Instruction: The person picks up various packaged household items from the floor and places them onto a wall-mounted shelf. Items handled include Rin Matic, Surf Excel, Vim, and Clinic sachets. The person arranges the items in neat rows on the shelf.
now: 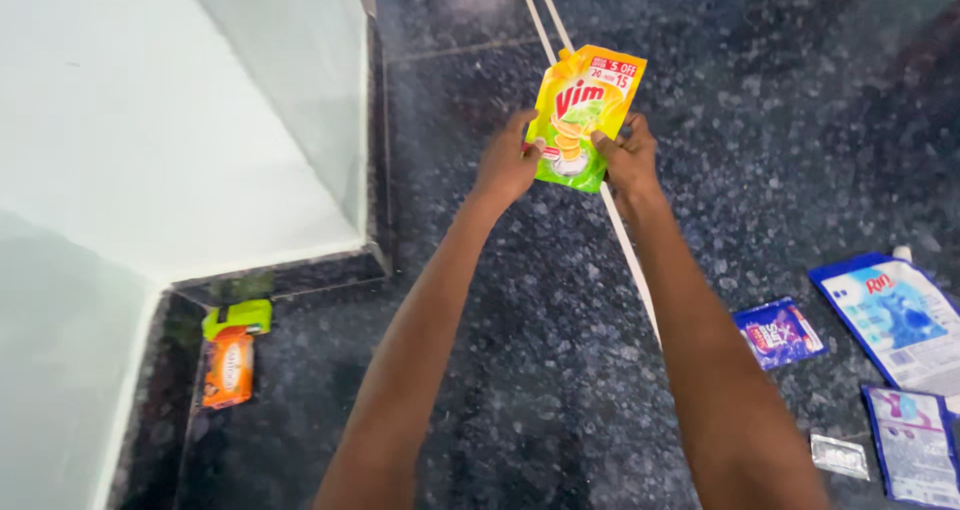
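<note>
I hold a yellow and green refill pouch [583, 110] out in front of me with both arms stretched forward. My left hand [507, 163] pinches its lower left edge. My right hand [628, 158] grips its lower right edge. The pouch is upright, its printed front facing me, above a dark speckled stone floor [480, 370].
A white strip [625, 250] runs across the floor under the pouch. A pale wall corner [180, 150] stands at left, with an orange packet [228, 370] and a lime green object [238, 318] at its base. Blue and purple sachets [778, 332] [895, 315] [915, 445] and a small silvery one [838, 456] lie at right.
</note>
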